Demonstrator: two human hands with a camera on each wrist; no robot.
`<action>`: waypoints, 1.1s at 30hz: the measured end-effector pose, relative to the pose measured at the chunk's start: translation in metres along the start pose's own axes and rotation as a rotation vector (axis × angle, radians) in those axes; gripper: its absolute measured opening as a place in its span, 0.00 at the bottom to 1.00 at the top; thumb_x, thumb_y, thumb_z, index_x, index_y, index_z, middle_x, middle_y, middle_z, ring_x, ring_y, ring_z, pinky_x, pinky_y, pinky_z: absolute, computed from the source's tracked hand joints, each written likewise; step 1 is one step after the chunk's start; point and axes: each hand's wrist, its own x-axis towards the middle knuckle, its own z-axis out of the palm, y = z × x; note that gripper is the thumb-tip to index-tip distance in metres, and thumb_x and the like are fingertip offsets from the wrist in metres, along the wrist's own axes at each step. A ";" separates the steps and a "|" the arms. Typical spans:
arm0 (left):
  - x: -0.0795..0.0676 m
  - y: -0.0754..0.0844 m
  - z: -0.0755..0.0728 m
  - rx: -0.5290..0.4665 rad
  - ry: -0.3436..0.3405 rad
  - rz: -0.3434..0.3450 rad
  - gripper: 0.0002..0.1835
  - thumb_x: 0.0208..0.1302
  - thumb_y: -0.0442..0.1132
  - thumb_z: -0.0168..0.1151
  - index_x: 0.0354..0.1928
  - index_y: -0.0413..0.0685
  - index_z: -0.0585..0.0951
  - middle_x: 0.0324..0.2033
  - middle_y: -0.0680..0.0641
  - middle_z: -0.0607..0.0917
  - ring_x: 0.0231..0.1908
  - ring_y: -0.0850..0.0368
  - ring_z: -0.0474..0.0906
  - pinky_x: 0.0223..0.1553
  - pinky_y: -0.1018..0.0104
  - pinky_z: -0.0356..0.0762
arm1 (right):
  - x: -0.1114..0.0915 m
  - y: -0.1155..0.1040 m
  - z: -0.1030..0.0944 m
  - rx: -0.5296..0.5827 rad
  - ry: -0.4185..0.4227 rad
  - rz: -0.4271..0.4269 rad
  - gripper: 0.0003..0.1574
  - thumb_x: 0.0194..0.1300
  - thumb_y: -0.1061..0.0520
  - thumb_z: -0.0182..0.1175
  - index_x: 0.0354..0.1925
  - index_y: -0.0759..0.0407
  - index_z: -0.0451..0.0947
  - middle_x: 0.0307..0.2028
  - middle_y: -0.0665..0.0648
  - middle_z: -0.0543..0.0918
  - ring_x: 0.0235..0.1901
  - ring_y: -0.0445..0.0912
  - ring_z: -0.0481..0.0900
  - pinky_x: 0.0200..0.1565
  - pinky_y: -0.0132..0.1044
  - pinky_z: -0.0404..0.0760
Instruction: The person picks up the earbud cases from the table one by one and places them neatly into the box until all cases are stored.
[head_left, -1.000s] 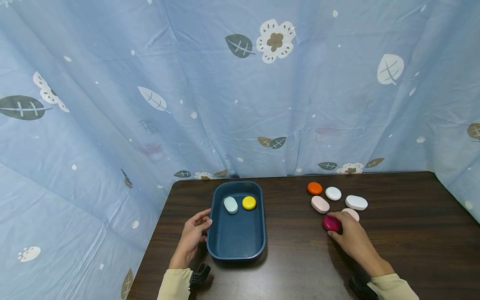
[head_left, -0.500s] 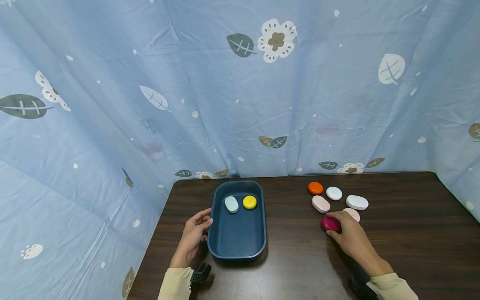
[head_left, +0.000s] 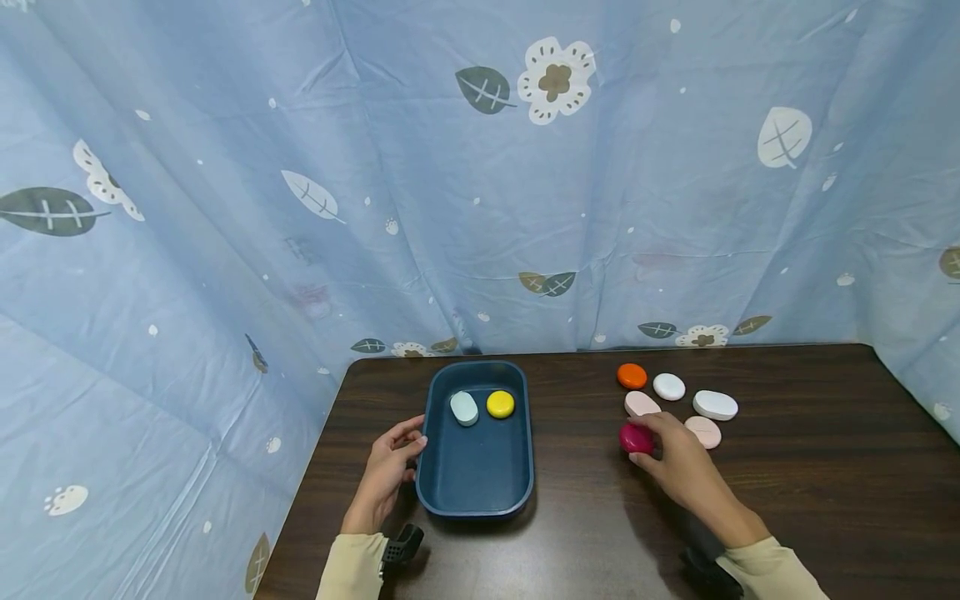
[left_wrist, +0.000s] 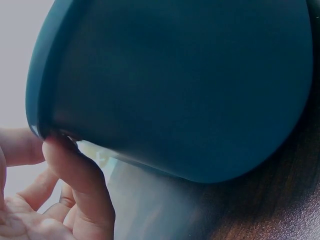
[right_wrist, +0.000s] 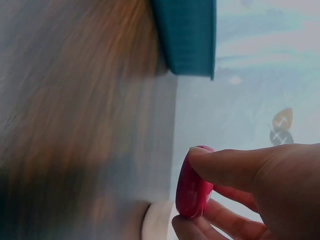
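My right hand [head_left: 678, 458] pinches a crimson soap bar [head_left: 634, 438] between thumb and fingers. In the right wrist view this glossy, rounded soap bar [right_wrist: 192, 187] is tilted on edge, above the tabletop. At the left, my left hand [head_left: 386, 475] holds the side of a dark blue tray [head_left: 480, 496], thumb and fingers at its rim. The left wrist view shows my left hand's thumb [left_wrist: 80, 175] against the tray's outer wall [left_wrist: 190, 100]. Inside the tray, near its far end, lie a pale mint oval soap [head_left: 464, 408] and a yellow round soap [head_left: 500, 404].
Several soaps lie beyond my right hand: an orange one [head_left: 632, 376], a round white one [head_left: 669, 387], an oblong white one [head_left: 716, 405] and two pale pink ones, one oblong [head_left: 641, 403], one rounder [head_left: 703, 432]. A blue patterned curtain [head_left: 420, 167] hangs behind the dark wooden table [head_left: 577, 533].
My right hand has moved left with the crimson soap bar, uncovering the rounder pale pink soap and partly overlapping the oblong pink one. My left hand stays at the tray.
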 end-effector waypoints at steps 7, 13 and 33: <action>0.001 -0.001 0.000 -0.005 -0.001 -0.001 0.22 0.78 0.31 0.58 0.70 0.39 0.77 0.42 0.47 0.77 0.38 0.54 0.74 0.27 0.67 0.76 | 0.005 -0.015 0.002 0.047 0.004 -0.033 0.31 0.54 0.72 0.78 0.56 0.71 0.82 0.52 0.68 0.85 0.46 0.57 0.86 0.48 0.56 0.86; 0.001 -0.001 0.000 -0.003 -0.002 0.001 0.22 0.78 0.31 0.58 0.70 0.39 0.77 0.42 0.47 0.77 0.38 0.53 0.74 0.28 0.67 0.76 | 0.011 -0.028 0.005 0.063 -0.011 -0.051 0.30 0.54 0.71 0.78 0.56 0.70 0.82 0.50 0.64 0.85 0.46 0.55 0.86 0.49 0.53 0.87; 0.003 -0.003 0.001 -0.011 0.007 0.008 0.22 0.77 0.31 0.59 0.70 0.39 0.77 0.41 0.48 0.77 0.36 0.54 0.74 0.25 0.67 0.75 | 0.036 -0.074 0.020 0.145 -0.041 -0.136 0.30 0.56 0.70 0.78 0.57 0.67 0.83 0.52 0.63 0.84 0.48 0.54 0.86 0.50 0.49 0.87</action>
